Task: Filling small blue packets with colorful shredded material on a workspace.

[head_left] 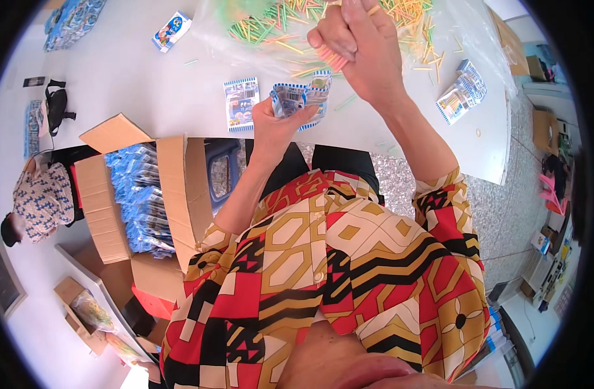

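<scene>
My left hand (271, 126) grips a crinkled blue-and-white plastic packet (290, 97) low down, with its upper part spread. Just above and to the right, my right hand (368, 52) is closed round a small bunch of thin pink and yellow sticks (332, 59); their ends poke out below the fingers. Beyond it lies a heap of green, yellow and pink sticks (277, 26) on clear plastic sheeting (212, 40). A flat packet (240, 107) lies beside my left hand. Another packet (462, 97), with sticks showing through it, rests at the right.
An open cardboard carton (102, 207) crammed with blue packets (141, 204) stands at the left, below the white table (161, 91). A small blue-and-white box (172, 31) sits at the back left. Another person (45, 201) is at far left. A blue stool (222, 170) is beside the carton.
</scene>
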`<state>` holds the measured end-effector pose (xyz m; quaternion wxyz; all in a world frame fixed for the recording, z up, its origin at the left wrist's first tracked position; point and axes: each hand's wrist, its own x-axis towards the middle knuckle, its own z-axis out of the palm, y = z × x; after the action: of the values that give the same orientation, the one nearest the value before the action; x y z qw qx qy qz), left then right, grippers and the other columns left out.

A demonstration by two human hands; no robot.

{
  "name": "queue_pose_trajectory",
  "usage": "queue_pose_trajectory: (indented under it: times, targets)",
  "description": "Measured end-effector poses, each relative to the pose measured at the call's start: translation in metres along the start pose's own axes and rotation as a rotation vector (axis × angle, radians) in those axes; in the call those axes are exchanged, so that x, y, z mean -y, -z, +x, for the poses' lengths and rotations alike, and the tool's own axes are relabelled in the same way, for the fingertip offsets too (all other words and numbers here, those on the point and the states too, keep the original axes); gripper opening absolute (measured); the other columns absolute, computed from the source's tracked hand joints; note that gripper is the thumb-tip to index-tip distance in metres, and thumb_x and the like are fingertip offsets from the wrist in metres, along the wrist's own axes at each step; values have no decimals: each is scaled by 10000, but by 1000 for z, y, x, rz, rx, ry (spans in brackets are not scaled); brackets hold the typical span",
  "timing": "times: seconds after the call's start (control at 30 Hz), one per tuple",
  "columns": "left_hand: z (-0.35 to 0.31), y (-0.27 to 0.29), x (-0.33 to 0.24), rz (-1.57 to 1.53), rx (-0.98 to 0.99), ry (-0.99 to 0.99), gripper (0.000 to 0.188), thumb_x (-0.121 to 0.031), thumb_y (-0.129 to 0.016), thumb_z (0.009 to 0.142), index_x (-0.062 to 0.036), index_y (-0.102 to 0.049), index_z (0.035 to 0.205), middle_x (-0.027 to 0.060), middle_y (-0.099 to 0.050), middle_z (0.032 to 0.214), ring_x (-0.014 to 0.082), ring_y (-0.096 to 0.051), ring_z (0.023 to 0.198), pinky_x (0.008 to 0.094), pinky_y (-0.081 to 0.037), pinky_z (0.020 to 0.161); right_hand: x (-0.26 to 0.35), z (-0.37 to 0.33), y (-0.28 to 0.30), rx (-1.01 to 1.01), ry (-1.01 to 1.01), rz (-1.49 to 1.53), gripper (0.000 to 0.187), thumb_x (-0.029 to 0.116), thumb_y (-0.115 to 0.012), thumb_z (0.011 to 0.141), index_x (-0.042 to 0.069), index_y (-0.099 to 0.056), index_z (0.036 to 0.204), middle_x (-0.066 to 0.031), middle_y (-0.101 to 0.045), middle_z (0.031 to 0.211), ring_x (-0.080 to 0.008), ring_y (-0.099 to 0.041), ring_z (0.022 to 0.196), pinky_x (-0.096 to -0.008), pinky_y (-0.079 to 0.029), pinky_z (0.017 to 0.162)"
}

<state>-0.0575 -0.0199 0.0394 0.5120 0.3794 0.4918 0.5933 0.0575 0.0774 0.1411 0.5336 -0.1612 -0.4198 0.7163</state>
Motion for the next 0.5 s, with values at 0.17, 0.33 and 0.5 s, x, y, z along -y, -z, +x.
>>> queue_pose_trajectory:
  times: [0.17, 0.33, 0.5]
  targets:
    - [-2, 2, -3, -50, 14, 58, 200, -38, -705, 724, 7, -644, 909, 29, -649, 826, 58, -570, 698, 213, -471, 651, -16, -2, 3, 107, 118, -208, 240, 207, -339, 975, 29, -498, 950, 26, -364, 519, -54, -353, 457, -255, -441, 611]
    - [-5, 3, -6, -104, 23, 104, 213, -36, -708, 723, 17, -638, 916, 36, -646, 830, 73, -577, 699, 220, -474, 651, -29, -8, 16, 218, 175, -326, 227, 205, -369, 964, 40, -524, 947, 28, -378, 535, -54, -375, 488, -262, -444, 598]
    - [-6, 5, -6, -181, 17, 122, 238, -38, -719, 713, 17, -635, 929, 50, -648, 842, 84, -588, 708, 233, -482, 663, -31, -14, 26, 325, 191, -358, 275, 193, -278, 986, 46, -510, 1011, 31, -344, 523, -55, -346, 481, -302, -469, 639]
